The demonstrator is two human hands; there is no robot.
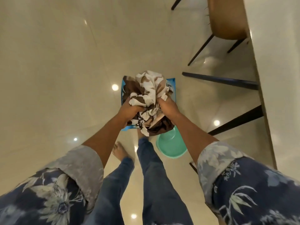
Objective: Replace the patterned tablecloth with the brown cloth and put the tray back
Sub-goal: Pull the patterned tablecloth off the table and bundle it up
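A bunched patterned tablecloth (150, 95), brown and cream with leaf shapes, is held over a blue basket (172, 82) on the floor. My left hand (129, 109) grips the bundle from the left and my right hand (168, 108) grips it from the right. Both hands are closed into the fabric. Most of the basket is hidden under the cloth. No plain brown cloth or tray can be told apart in this view.
A green plastic tub (171, 147) sits on the glossy beige floor by my feet. The pale table's edge (266, 95) runs down the right, with its dark legs (224, 80) beneath. A tan chair (227, 18) stands at the top right.
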